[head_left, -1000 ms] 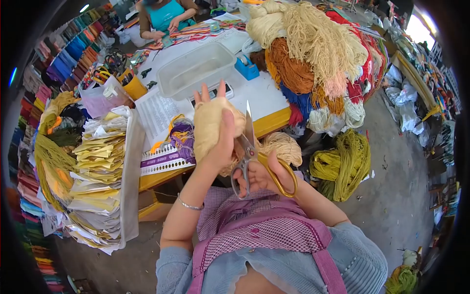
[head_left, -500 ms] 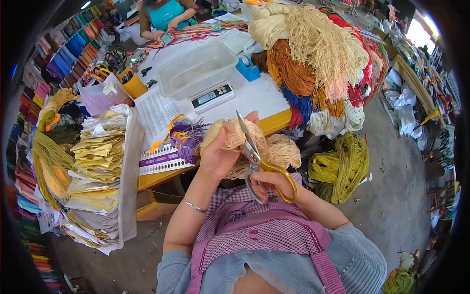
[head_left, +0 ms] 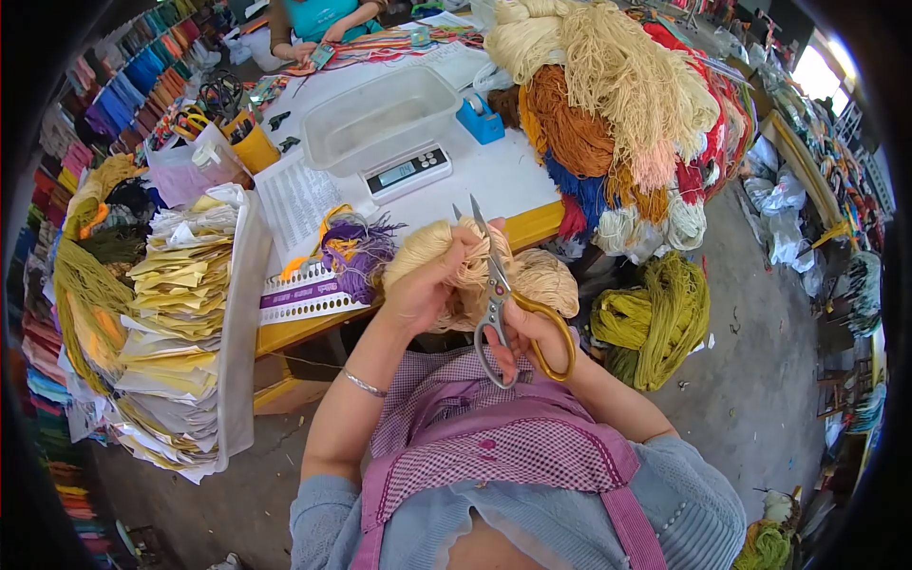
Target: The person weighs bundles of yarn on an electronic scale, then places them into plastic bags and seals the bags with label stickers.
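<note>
My left hand (head_left: 421,288) is closed around a skein of cream yarn (head_left: 416,249), whose bundle bulges out on both sides of the fingers. A pair of scissors (head_left: 498,283) with one gold handle and one grey handle is gripped in my right hand (head_left: 533,332). Its blades stand a little apart, point away from me and cross over the yarn. Beyond the yarn, at the table's front, lies a tangle of purple and orange yarn (head_left: 356,255) on a white and purple strip with holes (head_left: 313,294).
A digital scale (head_left: 408,174) and a clear plastic tub (head_left: 380,116) stand on the table, beside a blue tape dispenser (head_left: 481,118). Heaped yarn (head_left: 635,114) rises at right; green skeins (head_left: 654,323) hang below. A paper-filled bin (head_left: 239,332) stands left. Another person (head_left: 323,28) works opposite.
The scissors have turned more upright, and their blade tips now show apart above the yarn. My left hand still grips the skein. The whole view has shifted slightly.
</note>
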Demonstrator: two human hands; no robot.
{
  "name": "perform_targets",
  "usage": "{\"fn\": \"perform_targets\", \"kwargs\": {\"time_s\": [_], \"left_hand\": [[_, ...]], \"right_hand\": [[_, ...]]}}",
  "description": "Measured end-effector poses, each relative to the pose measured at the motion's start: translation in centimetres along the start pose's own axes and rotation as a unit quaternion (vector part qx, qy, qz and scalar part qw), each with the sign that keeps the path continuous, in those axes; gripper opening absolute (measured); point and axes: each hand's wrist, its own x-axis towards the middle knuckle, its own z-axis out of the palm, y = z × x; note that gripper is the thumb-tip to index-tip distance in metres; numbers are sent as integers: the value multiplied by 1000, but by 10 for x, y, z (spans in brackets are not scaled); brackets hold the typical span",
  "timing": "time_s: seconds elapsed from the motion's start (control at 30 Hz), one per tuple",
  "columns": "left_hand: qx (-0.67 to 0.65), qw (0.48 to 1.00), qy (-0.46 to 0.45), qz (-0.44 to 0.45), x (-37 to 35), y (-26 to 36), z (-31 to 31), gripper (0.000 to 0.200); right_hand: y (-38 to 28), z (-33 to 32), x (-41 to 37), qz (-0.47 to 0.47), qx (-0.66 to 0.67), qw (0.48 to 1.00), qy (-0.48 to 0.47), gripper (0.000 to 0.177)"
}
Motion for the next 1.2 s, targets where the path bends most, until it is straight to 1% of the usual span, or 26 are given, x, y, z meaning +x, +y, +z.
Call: {"fn": "perform_targets", "kwargs": {"time_s": [0.07,0.13,0.2,0.27,0.3,0.33,0.4,0.43,0.5,0.53,0.6,0.63,0.67,0.7,0.73,0.77,0.8,0.83,0.87,0.9,0.93,0.97,1.03,1.1,1.17,1.2], "left_hand": [[46,995,37,-75,-7,0,4,21],[22,994,17,-102,-6,-4,11,19],[54,995,22,-75,-6,-2,1,20],[97,994,43,-25,-2,0,-4,23],[116,992,41,-4,-2,5,-4,26],[100,992,72,-4,-1,8,0,27],[71,995,61,30,1,19,4,29],[70,991,100,51,4,17,-7,29],[-22,986,125,106,6,23,-9,27],[-126,981,106,104,6,30,4,24],[-274,961,-8,37,0,18,31,25],[-274,960,10,-57,-3,-4,41,24],[-288,944,-38,-154,-9,-25,59,25],[-295,919,-83,-249,-15,-45,77,25],[-232,897,-180,-332,-18,-55,85,28],[-141,911,-213,-323,-17,-59,79,32],[-48,917,-244,-312,-16,-60,70,37],[146,925,-252,-242,-10,-42,68,48],[270,920,-234,-163,-5,-45,55,45],[388,894,-209,-80,1,-49,40,42],[400,892,-202,-62,7,-42,26,48],[413,889,-194,-45,12,-34,11,55],[256,944,-203,-45,14,-8,-11,68],[68,986,-137,63,17,0,4,79],[-47,984,-82,149,22,8,16,84],[-83,987,-5,137,18,14,27,72]], "right_hand": [[6,-1,7,-22,58,998,11,59],[16,2,17,-58,33,997,25,62],[13,3,16,-52,17,998,42,61],[9,4,10,-29,80,996,3,55],[4,10,9,-26,71,996,40,53],[6,5,9,-31,58,997,46,52],[-2,1,7,-74,22,994,74,53],[-3,-6,9,-69,45,995,61,54],[3,-30,12,-49,109,993,22,59],[0,-26,14,-46,113,993,3,61],[-2,-27,25,-25,186,979,-78,76],[-6,-21,29,-8,206,978,-38,84],[-11,-15,33,7,226,974,3,94],[-23,-12,34,68,309,946,-63,97],[-29,-27,43,24,223,962,-156,98],[-36,-37,44,0,234,952,-199,98],[-45,-34,35,-41,181,970,-159,97],[-55,-31,26,-77,122,983,-112,96],[-64,-28,18,-106,62,990,-63,95],[-60,-34,11,-120,111,984,-78,90],[-58,-37,4,-132,160,974,-94,85],[-58,-37,-3,-150,124,979,-62,80],[-67,-17,-11,-179,92,976,83,62],[-55,-33,-14,-174,-159,946,223,64],[-42,-51,-6,-245,-344,886,189,42],[-40,-53,0,-285,-424,840,181,31]]}}
